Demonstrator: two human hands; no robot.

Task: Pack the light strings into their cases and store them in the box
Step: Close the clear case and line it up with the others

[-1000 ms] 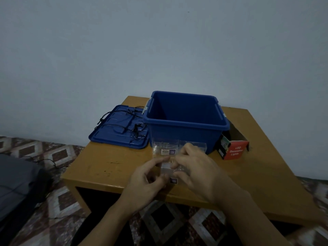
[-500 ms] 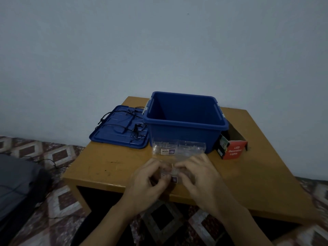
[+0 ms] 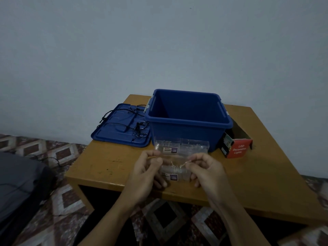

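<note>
Left hand [image 3: 146, 170], right hand [image 3: 206, 172] parted | fingers [image 3: 156, 161] pinch light string [image 3: 179, 165] stretched between

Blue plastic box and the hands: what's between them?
In the head view, a clear plastic case lies on the wooden table between the blue plastic box and the left hand and right hand, both pinching a thin wire light string.

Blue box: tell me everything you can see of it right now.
The blue box is opaque plastic, open-topped, with a rolled rim and pale latches on both sides. It stands upright at the back of the wooden table; nothing shows in its visible interior. Its lid lies flat on its left, a clear case in front, a red carton at its right.
</note>
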